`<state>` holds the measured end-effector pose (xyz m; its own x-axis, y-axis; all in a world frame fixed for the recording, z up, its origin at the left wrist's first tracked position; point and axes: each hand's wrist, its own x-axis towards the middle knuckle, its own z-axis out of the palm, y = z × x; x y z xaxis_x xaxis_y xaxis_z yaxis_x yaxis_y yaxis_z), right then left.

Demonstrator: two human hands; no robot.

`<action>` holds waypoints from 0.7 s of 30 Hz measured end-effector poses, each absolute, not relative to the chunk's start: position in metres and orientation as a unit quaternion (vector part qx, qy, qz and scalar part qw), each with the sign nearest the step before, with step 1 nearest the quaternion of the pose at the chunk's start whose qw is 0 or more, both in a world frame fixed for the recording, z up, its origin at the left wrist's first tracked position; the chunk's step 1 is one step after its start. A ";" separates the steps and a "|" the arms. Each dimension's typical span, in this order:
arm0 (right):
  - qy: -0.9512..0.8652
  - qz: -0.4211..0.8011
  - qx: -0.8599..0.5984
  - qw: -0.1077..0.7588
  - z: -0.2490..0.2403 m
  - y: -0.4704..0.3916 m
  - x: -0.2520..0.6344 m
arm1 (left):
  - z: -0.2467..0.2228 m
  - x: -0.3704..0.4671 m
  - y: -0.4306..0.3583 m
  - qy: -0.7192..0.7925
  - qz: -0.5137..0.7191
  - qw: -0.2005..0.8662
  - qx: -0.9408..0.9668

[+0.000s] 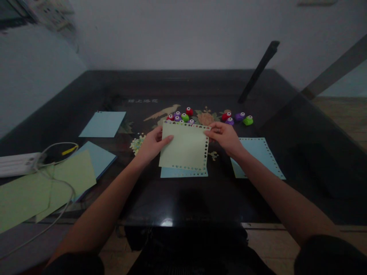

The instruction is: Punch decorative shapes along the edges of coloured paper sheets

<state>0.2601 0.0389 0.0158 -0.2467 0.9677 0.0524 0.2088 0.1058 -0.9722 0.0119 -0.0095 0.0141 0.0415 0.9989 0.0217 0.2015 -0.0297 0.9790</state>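
Observation:
Between my two hands is a pale green sheet of paper (pixel 183 147) with small shapes punched along its top, right and bottom edges. My left hand (pixel 153 143) pinches its left edge, thumb on top. At the upper right corner my right hand (pixel 225 137) grips it between thumb and fingers. Under its lower edge shows a blue sheet (pixel 183 173), also punched along the bottom. Just behind the paper sit several small craft punches (pixel 185 117) in red, purple and green, partly hidden by it.
More craft punches (pixel 240 117) stand to the right. A punched blue sheet (pixel 258 156) lies under my right forearm, and a plain blue sheet (pixel 104 124) at the left. Green sheets (pixel 71 177), a cable and a white power strip (pixel 20 164) crowd the left edge.

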 end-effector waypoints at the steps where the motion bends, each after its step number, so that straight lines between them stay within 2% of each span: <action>1: -0.624 0.476 -0.469 0.404 0.017 0.040 0.262 | 0.015 0.013 -0.010 0.530 0.437 0.461 0.562; 15: -0.557 0.471 -0.477 0.491 0.042 0.041 0.287 | 0.023 0.028 -0.025 0.521 0.358 0.523 0.571; 18: -0.560 0.503 -0.475 0.456 0.047 0.026 0.291 | 0.024 0.031 -0.027 0.520 0.388 0.512 0.563; 21: -0.583 0.542 -0.466 0.387 0.047 0.008 0.296 | 0.025 0.034 -0.029 0.522 0.413 0.496 0.557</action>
